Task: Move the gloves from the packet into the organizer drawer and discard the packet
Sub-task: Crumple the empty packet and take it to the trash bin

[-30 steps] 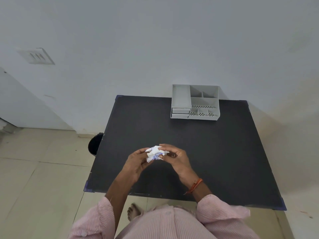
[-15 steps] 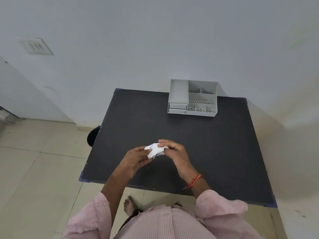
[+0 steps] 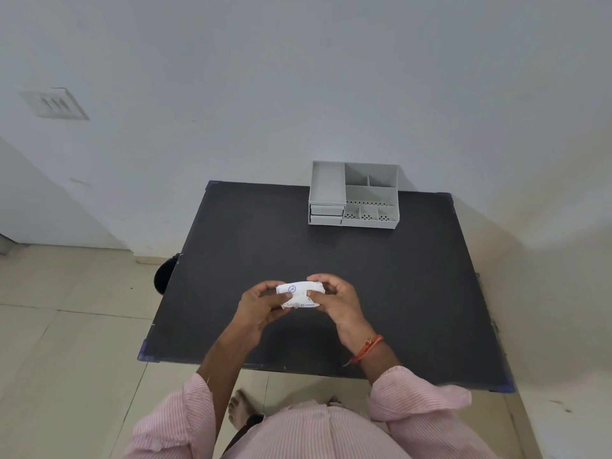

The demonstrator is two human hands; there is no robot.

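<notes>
A small white packet (image 3: 299, 294) with blue print is held above the near middle of the black table (image 3: 414, 276). My left hand (image 3: 261, 304) grips its left end and my right hand (image 3: 336, 298) grips its right end. The packet looks crumpled and stretched between them; no gloves show. The grey organizer (image 3: 353, 195) stands at the table's far edge against the wall. Its two small drawers (image 3: 326, 215) at the front left are shut.
A dark round bin (image 3: 164, 274) sits on the tiled floor just off the table's left edge. A white wall rises behind the table. My bare foot (image 3: 240, 409) shows below the table's near edge.
The packet was bunched up between my fingers; now it is pulled out wider between both hands. The camera view has shifted slightly; the organizer has not moved.
</notes>
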